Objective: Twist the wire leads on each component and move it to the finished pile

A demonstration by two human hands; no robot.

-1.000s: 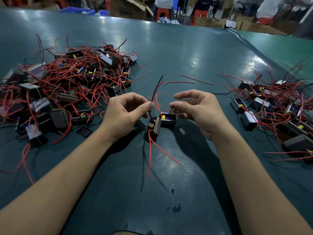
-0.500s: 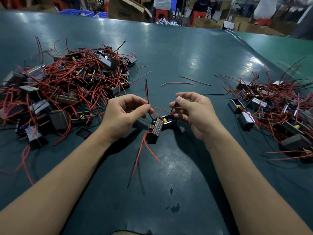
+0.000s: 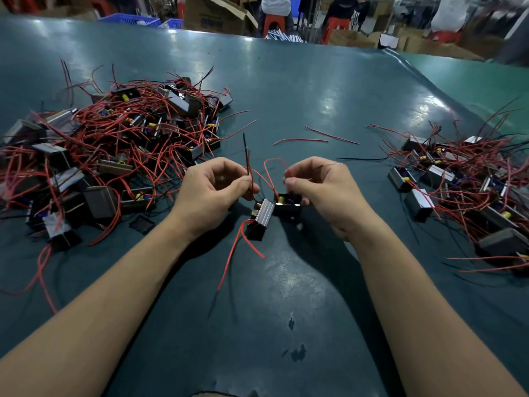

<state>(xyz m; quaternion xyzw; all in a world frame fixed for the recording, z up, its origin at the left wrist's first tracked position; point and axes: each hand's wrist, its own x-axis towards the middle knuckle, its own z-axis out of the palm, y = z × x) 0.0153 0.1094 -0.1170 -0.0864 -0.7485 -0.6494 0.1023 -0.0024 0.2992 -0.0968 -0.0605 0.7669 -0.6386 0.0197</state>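
left hand (image 3: pixel 213 190) sits palm inward, fingers curled, thumb and forefinger pinching a red and a black lead (image 3: pixel 248 164) that stick straight up above the knuckles. right hand (image 3: pixel 320 186) mirrors it just across, fingers curled, pinching the end of a looping red lead (image 3: pixel 272 167) at its fingertips. both forearms come in from the bottom corners and angle toward the centre. between and just below the two hands hangs the component (image 3: pixel 274 209), a black box part with a silver metal block and a yellow bit inside, under the right fingers, tilted; cannot tell if it touches the table. two more red leads (image 3: pixel 237 253) trail down from its lower end toward the viewer. green table mat (image 3: pixel 286 325) lies bare in front of the hands and between the forearms, also behind the hands up to the far edge. big tangled pile (image 3: pixel 114 156) of components with red wires sits to the left, near the left hand. smaller pile (image 3: pixel 463 190) lies to the right, well apart from the right hand. a few loose red wire scraps (image 3: pixel 329 136) lie just beyond the hands. cardboard boxes (image 3: pixel 214 12) and red stools (image 3: pixel 274 21) past the far table edge.
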